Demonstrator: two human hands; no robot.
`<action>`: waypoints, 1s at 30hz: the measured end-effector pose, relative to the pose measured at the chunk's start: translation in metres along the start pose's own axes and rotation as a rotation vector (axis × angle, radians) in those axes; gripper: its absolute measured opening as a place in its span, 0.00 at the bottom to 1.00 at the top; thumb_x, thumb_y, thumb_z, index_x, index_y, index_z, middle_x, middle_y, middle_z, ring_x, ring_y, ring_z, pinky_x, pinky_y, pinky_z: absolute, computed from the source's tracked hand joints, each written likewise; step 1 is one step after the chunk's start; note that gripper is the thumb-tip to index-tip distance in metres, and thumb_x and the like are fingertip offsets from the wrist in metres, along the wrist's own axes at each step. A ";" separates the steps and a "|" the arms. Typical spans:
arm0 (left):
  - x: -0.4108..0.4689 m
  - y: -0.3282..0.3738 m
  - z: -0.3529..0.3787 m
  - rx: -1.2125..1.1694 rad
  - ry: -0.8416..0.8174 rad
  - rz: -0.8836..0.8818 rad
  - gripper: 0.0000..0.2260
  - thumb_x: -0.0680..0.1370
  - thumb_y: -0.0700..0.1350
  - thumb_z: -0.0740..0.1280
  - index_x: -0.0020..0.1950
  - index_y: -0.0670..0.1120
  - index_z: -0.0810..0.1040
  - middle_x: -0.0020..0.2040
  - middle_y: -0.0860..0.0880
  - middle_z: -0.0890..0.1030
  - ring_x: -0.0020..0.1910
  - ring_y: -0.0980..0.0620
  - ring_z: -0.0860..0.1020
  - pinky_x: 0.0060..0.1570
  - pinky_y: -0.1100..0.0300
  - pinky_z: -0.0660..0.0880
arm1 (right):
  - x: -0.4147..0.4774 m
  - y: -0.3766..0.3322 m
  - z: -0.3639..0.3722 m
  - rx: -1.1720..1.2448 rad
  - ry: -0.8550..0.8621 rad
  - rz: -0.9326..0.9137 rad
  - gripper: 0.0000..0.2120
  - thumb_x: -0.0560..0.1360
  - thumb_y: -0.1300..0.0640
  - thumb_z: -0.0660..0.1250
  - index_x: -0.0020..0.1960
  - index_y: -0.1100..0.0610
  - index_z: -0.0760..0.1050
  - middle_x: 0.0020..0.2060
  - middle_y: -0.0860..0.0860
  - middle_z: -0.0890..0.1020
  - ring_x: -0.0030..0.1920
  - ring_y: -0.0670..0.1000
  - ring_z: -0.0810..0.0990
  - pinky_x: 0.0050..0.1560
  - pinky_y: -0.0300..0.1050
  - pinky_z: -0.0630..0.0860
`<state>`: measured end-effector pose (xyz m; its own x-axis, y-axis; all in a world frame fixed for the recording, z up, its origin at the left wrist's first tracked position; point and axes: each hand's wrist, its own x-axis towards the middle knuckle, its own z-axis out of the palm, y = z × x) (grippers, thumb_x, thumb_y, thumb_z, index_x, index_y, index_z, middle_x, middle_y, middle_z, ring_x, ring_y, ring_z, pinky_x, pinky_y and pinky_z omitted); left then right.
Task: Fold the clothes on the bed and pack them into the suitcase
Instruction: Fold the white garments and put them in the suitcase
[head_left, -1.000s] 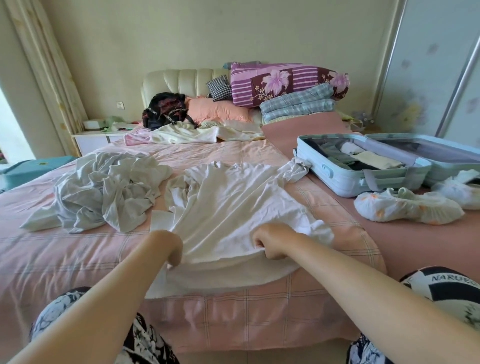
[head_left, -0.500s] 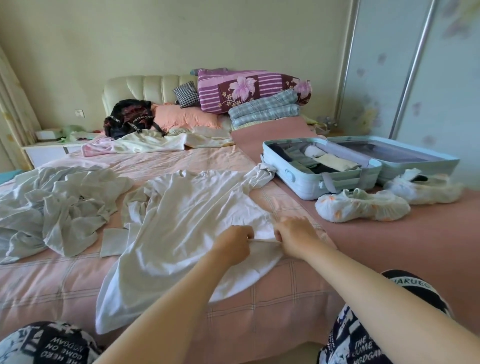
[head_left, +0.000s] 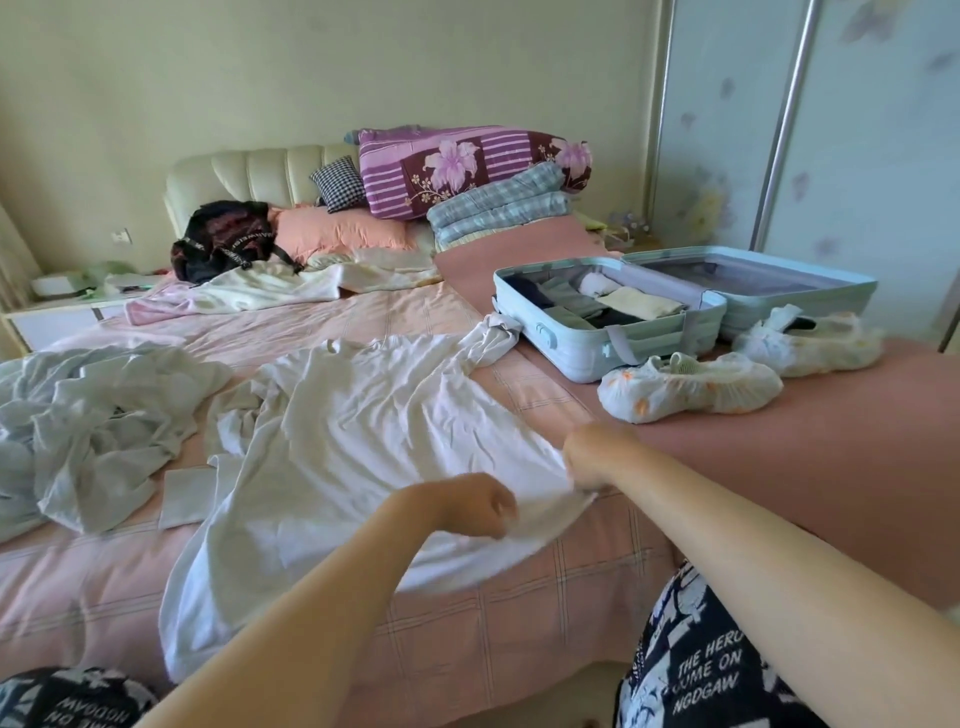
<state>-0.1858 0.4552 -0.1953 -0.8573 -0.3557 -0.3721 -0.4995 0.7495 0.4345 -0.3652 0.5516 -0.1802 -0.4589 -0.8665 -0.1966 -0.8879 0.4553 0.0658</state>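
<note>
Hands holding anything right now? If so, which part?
Both hold the white short-sleeved T-shirt by its bottom hem: right hand grips the hem's right corner, left hand pinches the hem just beside it, though it is blurred.

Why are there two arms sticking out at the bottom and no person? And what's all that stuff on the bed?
There is no machine here. A person wears a camera on their head, so this one picture shows what they see looking down: just their own arms. The left hand and the right hand both pinch the bottom edge of a white shirt spread on the bed. To its left lies a crumpled pile of pale clothes. To the right sits an open blue suitcase with folded clothes inside. The person is folding clothes to pack them.
</note>
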 end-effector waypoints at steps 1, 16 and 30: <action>-0.001 0.002 0.001 -0.038 -0.164 -0.028 0.09 0.76 0.40 0.65 0.50 0.52 0.82 0.45 0.53 0.82 0.44 0.53 0.81 0.49 0.58 0.79 | -0.004 0.001 0.001 -0.086 -0.125 -0.006 0.06 0.72 0.57 0.71 0.40 0.56 0.75 0.41 0.51 0.77 0.39 0.51 0.76 0.46 0.46 0.78; 0.014 -0.053 -0.004 0.097 0.278 -0.123 0.07 0.77 0.46 0.72 0.54 0.48 0.81 0.49 0.52 0.78 0.50 0.49 0.79 0.50 0.58 0.77 | 0.036 -0.043 0.033 0.282 0.118 -0.073 0.30 0.80 0.63 0.57 0.78 0.42 0.60 0.72 0.58 0.66 0.66 0.61 0.72 0.59 0.52 0.72; 0.050 -0.044 -0.073 -0.039 0.017 -0.088 0.08 0.78 0.48 0.68 0.54 0.47 0.83 0.43 0.54 0.85 0.44 0.51 0.85 0.48 0.57 0.79 | 0.080 -0.029 -0.048 0.167 0.072 -0.035 0.04 0.69 0.59 0.58 0.37 0.55 0.71 0.39 0.52 0.78 0.37 0.55 0.75 0.34 0.43 0.69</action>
<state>-0.2153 0.3636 -0.1732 -0.8118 -0.4287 -0.3965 -0.5771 0.6930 0.4321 -0.3781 0.4592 -0.1504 -0.4338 -0.8923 -0.1249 -0.8886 0.4466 -0.1042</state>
